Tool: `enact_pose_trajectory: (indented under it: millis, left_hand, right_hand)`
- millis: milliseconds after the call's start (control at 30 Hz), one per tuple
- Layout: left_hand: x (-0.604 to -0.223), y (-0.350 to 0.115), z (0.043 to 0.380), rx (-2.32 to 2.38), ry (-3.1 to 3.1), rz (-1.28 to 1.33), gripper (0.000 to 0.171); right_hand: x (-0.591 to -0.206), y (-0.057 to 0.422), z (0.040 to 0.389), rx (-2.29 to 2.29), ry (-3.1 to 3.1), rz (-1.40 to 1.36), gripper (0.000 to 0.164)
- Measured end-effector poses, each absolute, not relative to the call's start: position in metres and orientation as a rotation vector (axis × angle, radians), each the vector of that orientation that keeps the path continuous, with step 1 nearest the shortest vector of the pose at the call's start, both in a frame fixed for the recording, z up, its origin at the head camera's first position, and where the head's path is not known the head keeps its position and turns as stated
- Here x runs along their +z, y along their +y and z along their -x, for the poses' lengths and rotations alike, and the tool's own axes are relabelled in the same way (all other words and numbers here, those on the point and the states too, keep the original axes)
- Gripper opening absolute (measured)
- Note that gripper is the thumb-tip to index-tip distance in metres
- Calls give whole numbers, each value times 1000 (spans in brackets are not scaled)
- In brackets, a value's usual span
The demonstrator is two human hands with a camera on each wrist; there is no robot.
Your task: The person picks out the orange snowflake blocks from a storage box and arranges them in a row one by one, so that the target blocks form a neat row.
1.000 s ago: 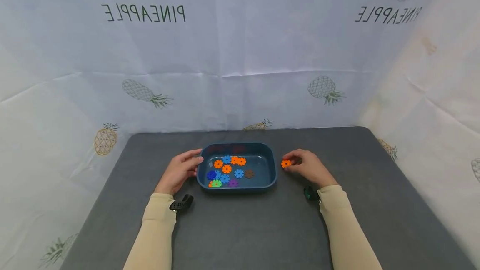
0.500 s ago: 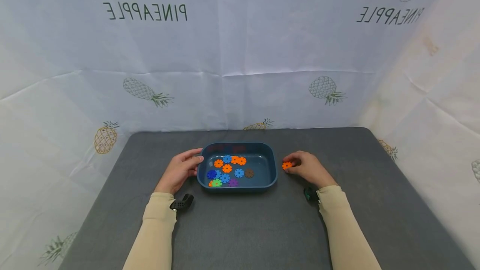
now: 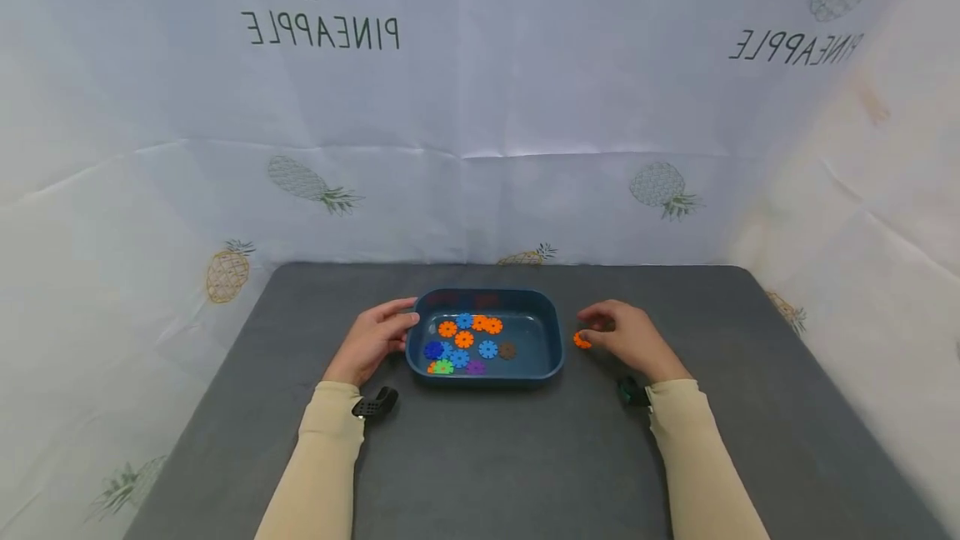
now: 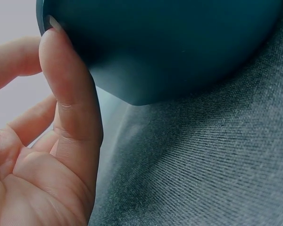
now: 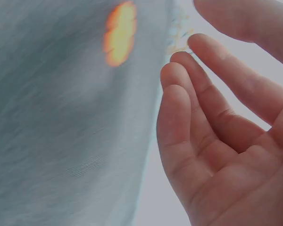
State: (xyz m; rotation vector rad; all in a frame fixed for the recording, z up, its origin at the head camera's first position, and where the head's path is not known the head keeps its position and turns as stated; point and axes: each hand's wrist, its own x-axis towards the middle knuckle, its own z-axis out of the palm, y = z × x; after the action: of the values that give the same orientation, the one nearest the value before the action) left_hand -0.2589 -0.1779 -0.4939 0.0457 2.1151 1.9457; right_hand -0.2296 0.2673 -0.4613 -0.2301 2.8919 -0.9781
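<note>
A dark blue rectangular tray (image 3: pixel 536 344) stands on the table with several small notched plastic discs in it. My left hand (image 3: pixel 372 338) grips its left end, thumb (image 4: pixel 66 75) pressed to the rim in the left wrist view. To the tray's right, an orange notched disc (image 3: pixel 582 341) lies on the table. Beside that disc is my right hand (image 3: pixel 626 338), its fingers loosely bent and spread apart. In the right wrist view the fingers (image 5: pixel 175 113) hold nothing, and the blurred orange disc (image 5: pixel 120 34) shows a gap away from them.
Inside the tray lie orange discs (image 3: pixel 464 340), light blue discs (image 3: pixel 488 349), a dark blue one (image 3: pixel 433 350), a green one (image 3: pixel 443 367), a purple one (image 3: pixel 476 367) and a brown one (image 3: pixel 507 350). A pineapple-print cloth (image 3: pixel 525 107) hangs behind the grey table (image 3: pixel 495 465).
My right hand has let go of the orange disc, which now lies on the table by the thumb. The left hand keeps its hold on the tray. The head view has shifted slightly.
</note>
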Motion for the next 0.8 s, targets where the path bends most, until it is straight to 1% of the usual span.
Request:
enact_pose_trajectory:
  millis: [167, 300, 433, 600, 800]
  left_hand:
    - [-496, -175, 259, 1954, 2099, -50, 59]
    - [-495, -176, 259, 1967, 2106, -41, 59]
    - [-497, -179, 258, 1970, 2098, -28, 57]
    - [-498, -180, 258, 1972, 2096, -31, 58]
    - [-496, -181, 259, 1976, 2095, -49, 59]
  right_hand:
    - [-434, 253, 228, -951, 2892, 352, 35]
    - [-406, 230, 237, -915, 2858, 444, 36]
    - [-386, 201, 251, -789, 2818, 552, 37]
    - [-377, 165, 264, -583, 2768, 697, 39]
    - [-383, 134, 273, -377, 2700, 790, 36]
